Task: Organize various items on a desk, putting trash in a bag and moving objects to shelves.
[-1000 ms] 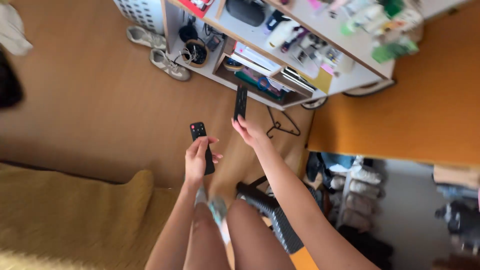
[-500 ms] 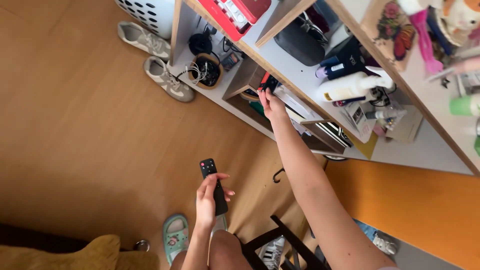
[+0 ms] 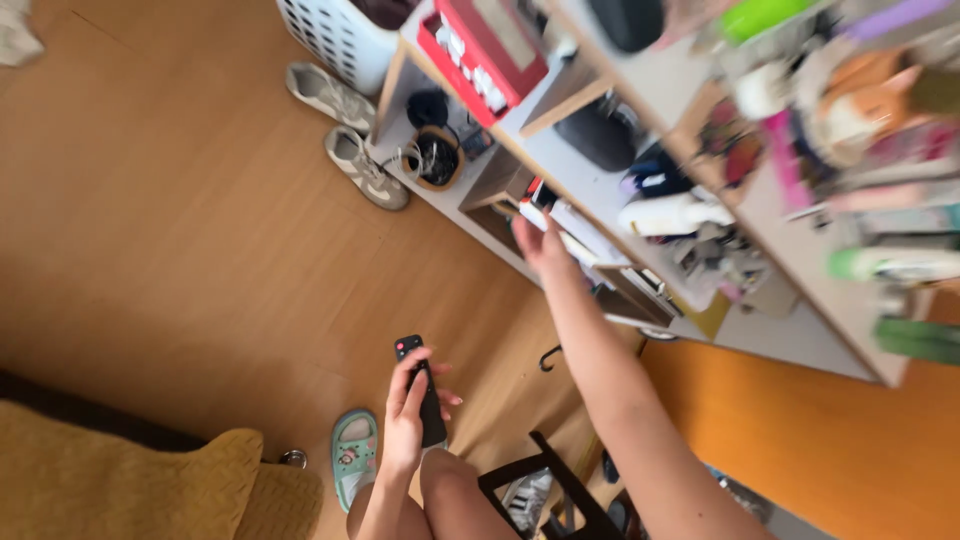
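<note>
1. Warm wooden plank floor fills the room below, with a pair of grey sneakers lying beside a white perforated laundry basket.
2. The left hand wraps its grip around a slim black remote control, held above the floor.
3. The right hand reaches to the cluttered white open shelf unit; blur hides its grip, so I cannot tell.
4. A mint green sandal sits by the mustard yellow blanket.
</note>
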